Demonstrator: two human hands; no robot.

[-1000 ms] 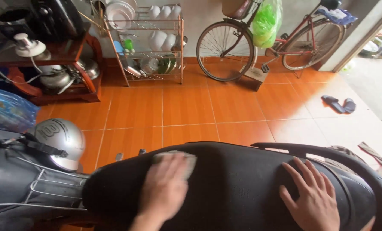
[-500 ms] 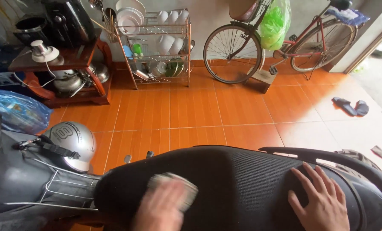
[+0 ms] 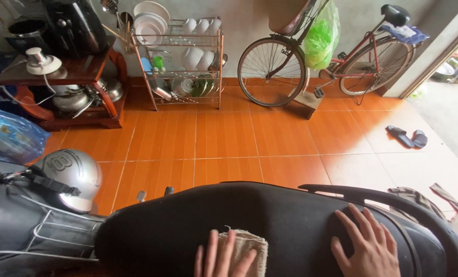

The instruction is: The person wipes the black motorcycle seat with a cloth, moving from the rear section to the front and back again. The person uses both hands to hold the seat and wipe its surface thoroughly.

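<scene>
The left hand [image 3: 222, 259] lies flat on a pale rag [image 3: 247, 250] — fingers stretched out, pressing it down, not curled around it. The rag sits on the black scooter seat [image 3: 270, 220], at its near edge. The right hand [image 3: 368, 245] rests open on the seat's right end — its palm is partly cut off, so probably flat.

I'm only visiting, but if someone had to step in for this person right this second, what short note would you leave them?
Left hand: flat, fingers spread, pressing a beige frayed cloth onto the black padded motorbike seat, at its near edge.
Right hand: bare, palm down on the seat's rear part, beside the black grab rail.
Silver helmet hangs at the front, left of the seat.
Done: cannot tell which parts have been wiped; the seat looks evenly matte.
Left: likely the rest of the seat, as the cloth covers only a small patch.
</scene>
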